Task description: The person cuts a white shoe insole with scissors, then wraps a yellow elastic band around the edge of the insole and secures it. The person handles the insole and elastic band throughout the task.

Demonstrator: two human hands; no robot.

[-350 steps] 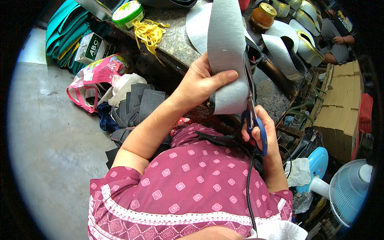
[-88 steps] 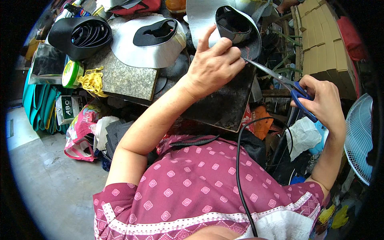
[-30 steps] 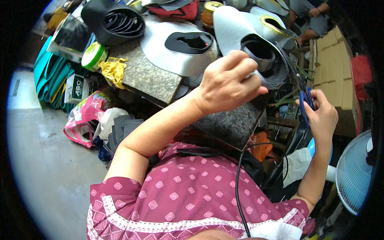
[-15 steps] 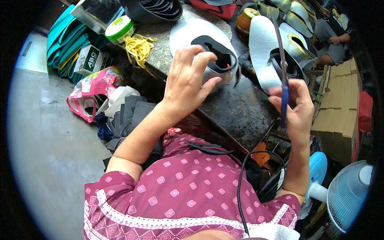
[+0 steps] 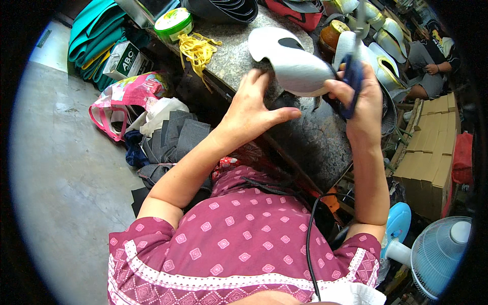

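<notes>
Dark worktop (image 5: 323, 147); silvery-white piece (image 5: 300, 71), smoothly curved, broad (black patch showing).

Wearer's hands: two, the left hand (image 5: 247, 109) and the right hand (image 5: 366, 99)
Scissors (image 5: 354, 76): one pair
Silver curved piece (image 5: 303, 72) between the hands: one
Farther silver pieces (image 5: 395, 40): several, overlapping; exact number not determinable
Stack of black pieces (image 5: 223, 10): one; layers too crowded to count
Green-and-white tub (image 5: 174, 24): one
Amber jar (image 5: 333, 34): one
Yellow cord bundle (image 5: 198, 50): one
White-and-blue fan (image 5: 441, 259): one
Black cable (image 5: 309, 244): one
Seated co-worker (image 5: 426, 57): one
</notes>
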